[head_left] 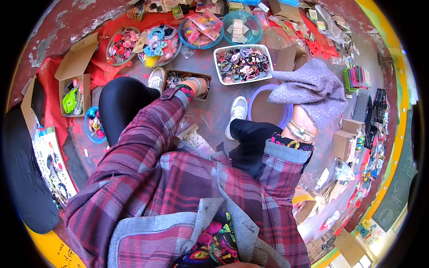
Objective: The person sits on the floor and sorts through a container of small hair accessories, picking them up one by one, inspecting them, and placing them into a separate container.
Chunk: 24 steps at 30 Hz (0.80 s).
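My left hand (201,85) is over a small cardboard box (172,73) of hair ties beside my left shoe; its fingers are too foreshortened to make out. On the right, my right hand (304,117), a beaded bracelet at its wrist, is largely covered by a fluffy grey-purple towel (313,87) that it grips. The towel drapes over the edge of a round purple basin (251,105). Just ahead of the basin sits a white rectangular basket (218,67) filled with assorted hair ties and small ornaments.
Along the far side stand a round tub of bows (154,44), a blue bowl (181,35) of pink packets and a teal bowl (257,31) with cards. An open carton (73,89) is at left. Small boxes (344,145) and loose goods line the right.
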Motion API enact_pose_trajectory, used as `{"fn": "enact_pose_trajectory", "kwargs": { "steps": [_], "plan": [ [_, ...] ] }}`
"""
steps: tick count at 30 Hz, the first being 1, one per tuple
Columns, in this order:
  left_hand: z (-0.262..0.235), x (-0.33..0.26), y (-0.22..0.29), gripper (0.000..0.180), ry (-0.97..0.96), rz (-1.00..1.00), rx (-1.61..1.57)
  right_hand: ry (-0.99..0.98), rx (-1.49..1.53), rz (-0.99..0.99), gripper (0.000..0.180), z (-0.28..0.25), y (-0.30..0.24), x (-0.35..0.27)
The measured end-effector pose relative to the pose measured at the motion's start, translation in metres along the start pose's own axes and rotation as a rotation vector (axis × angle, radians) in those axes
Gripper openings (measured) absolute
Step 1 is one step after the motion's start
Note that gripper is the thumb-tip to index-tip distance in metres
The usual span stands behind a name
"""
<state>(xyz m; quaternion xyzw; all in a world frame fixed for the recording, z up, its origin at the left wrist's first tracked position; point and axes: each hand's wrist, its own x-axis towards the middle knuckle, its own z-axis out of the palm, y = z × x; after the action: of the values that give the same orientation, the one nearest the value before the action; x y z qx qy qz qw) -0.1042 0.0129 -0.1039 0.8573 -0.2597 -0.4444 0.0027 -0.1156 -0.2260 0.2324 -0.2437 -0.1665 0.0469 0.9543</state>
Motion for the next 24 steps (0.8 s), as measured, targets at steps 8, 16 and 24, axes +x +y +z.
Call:
{"fn": "enact_pose_trajectory", "kwargs": {
  "steps": [8, 16, 24],
  "plan": [
    [-0.079, -0.052, -0.003, 0.019, 0.156, 0.059, -0.385, 0.252, 0.26, 0.212, 0.03, 0.025, 0.039, -0.033],
    [-0.115, 0.016, 0.001, 0.018, 0.678, 0.035, -0.326, 0.097, -0.979, 0.382, 0.015, 0.045, 0.08, -0.069],
    [-0.154, 0.059, 0.025, 0.058, 0.518, 0.021, -0.108, 0.532, 0.039, 0.643, 0.029, 0.032, 0.05, -0.051]
  ]
}}
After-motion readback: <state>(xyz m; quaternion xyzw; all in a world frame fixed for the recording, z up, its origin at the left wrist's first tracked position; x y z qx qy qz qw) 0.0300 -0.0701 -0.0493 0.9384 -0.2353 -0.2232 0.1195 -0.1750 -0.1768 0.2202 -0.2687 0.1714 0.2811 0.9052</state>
